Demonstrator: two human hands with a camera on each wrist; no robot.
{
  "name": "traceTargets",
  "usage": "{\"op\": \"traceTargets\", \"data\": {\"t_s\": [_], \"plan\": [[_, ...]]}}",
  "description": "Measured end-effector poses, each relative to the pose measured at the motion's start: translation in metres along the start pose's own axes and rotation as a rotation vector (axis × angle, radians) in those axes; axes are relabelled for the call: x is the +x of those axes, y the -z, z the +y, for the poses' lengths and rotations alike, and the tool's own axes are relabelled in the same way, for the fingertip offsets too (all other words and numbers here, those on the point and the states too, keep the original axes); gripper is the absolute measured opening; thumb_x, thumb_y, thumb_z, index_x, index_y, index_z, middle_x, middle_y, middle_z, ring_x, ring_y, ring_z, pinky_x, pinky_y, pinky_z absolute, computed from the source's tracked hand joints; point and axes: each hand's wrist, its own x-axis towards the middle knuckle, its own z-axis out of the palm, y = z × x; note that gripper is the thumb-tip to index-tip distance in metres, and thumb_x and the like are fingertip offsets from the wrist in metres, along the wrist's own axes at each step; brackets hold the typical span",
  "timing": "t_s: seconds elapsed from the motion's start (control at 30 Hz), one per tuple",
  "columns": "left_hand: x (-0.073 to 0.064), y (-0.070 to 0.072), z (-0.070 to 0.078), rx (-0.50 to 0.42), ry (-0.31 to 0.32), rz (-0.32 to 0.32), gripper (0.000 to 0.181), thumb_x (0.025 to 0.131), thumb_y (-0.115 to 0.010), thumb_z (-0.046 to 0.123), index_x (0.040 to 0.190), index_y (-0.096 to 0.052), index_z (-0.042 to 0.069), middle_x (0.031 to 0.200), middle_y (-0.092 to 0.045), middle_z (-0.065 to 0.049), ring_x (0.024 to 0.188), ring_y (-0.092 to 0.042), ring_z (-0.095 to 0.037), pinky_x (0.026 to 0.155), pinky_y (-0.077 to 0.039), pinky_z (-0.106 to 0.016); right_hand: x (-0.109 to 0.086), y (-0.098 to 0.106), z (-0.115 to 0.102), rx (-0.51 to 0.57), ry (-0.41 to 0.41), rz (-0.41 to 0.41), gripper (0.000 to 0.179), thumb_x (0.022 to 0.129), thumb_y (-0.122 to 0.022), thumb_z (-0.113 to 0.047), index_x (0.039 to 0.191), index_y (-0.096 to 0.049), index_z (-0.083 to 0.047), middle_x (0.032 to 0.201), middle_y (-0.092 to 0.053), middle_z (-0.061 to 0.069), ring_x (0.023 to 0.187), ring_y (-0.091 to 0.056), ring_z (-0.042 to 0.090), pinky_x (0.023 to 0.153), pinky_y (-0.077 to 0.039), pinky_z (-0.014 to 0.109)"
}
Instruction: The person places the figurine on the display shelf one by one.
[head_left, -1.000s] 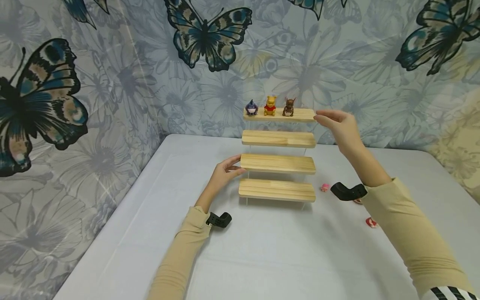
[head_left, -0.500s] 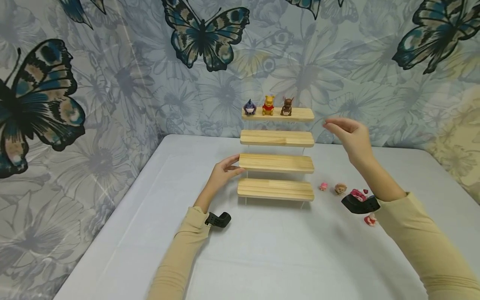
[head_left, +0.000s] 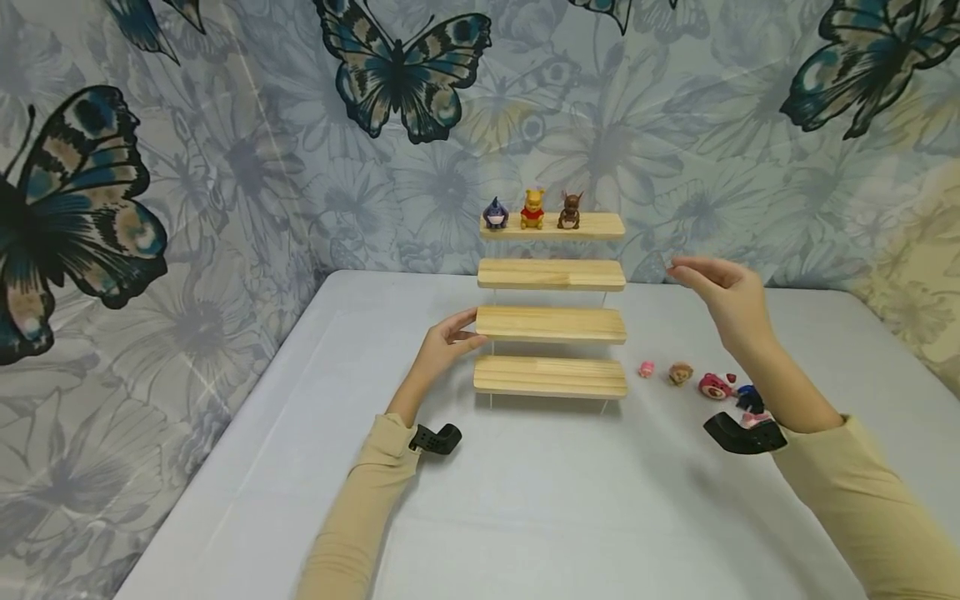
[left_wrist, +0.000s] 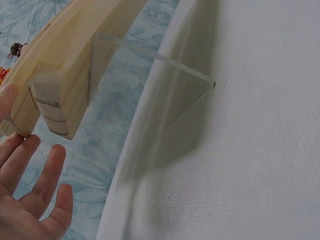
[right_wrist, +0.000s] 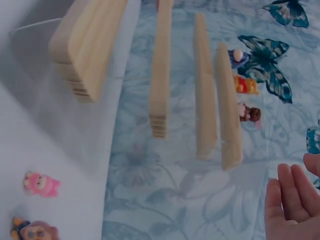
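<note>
A four-tier wooden display stand [head_left: 551, 275] with clear supports stands on the white table. My left hand [head_left: 442, 350] pinches the left end of its second board from the bottom [head_left: 555, 325]; in the left wrist view the thumb and fingertips [left_wrist: 31, 142] meet the board's end. My right hand [head_left: 731, 304] is in the air right of the stand, fingers loosely bent with nothing visible between them. On the top board stand a purple donkey figurine [head_left: 496, 214], a yellow bear figurine [head_left: 532, 212] in a red shirt and a brown long-eared figurine [head_left: 569, 213].
Right of the stand lie a small pink figurine [head_left: 646, 369], a brown-maned figurine [head_left: 680, 373], a pink bear figurine [head_left: 714, 386] and a dark blue one [head_left: 750, 398], partly behind the right wrist camera [head_left: 742, 435]. A butterfly-patterned cloth [head_left: 420, 200] hangs behind the table.
My right hand has left the right end of the top board and moved right and down. More figurines have come into view beside its wrist. The left hand keeps its place.
</note>
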Motion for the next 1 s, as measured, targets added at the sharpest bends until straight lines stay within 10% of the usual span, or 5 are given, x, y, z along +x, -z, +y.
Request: {"op": "traceTargets", "data": {"t_s": [0.47,0.73,1.0], "plan": [[0.000,0.000,0.007,-0.052,-0.030,0.005,0.051,0.067,-0.063,0.026,0.114,-0.042,0.028,0.111,-0.043,0.008,0.084,-0.050,-0.013,0.067,-0.042,-0.027,-0.028,0.022,0.015,-0.181,-0.050,-0.025,0.033,0.078,-0.049,-0.028,0.105,-0.053,-0.009,0.097,-0.054,-0.001,0.092,-0.042,0.010,0.073,-0.032,0.026],[0.000,-0.003,0.002,-0.074,-0.020,-0.001,0.051,0.067,-0.063,0.024,0.113,-0.043,0.027,0.111,-0.044,0.007,0.084,-0.050,-0.014,0.067,-0.042,-0.028,-0.046,0.036,0.031,-0.248,-0.108,-0.014,0.033,0.078,-0.048,-0.031,0.104,-0.053,-0.011,0.095,-0.053,-0.004,0.058,-0.043,0.004,0.039,-0.031,0.022],[-0.007,0.001,0.026,-0.021,0.028,-0.045,0.054,0.069,-0.060,0.028,0.118,-0.038,0.023,0.115,-0.039,0.004,0.088,-0.048,-0.014,0.070,-0.040,-0.028,-0.063,0.047,0.049,-0.307,-0.161,-0.037,0.036,0.078,-0.047,-0.032,0.105,-0.052,-0.009,0.094,-0.054,-0.004,0.085,-0.043,0.007,0.056,-0.036,0.015]]}}
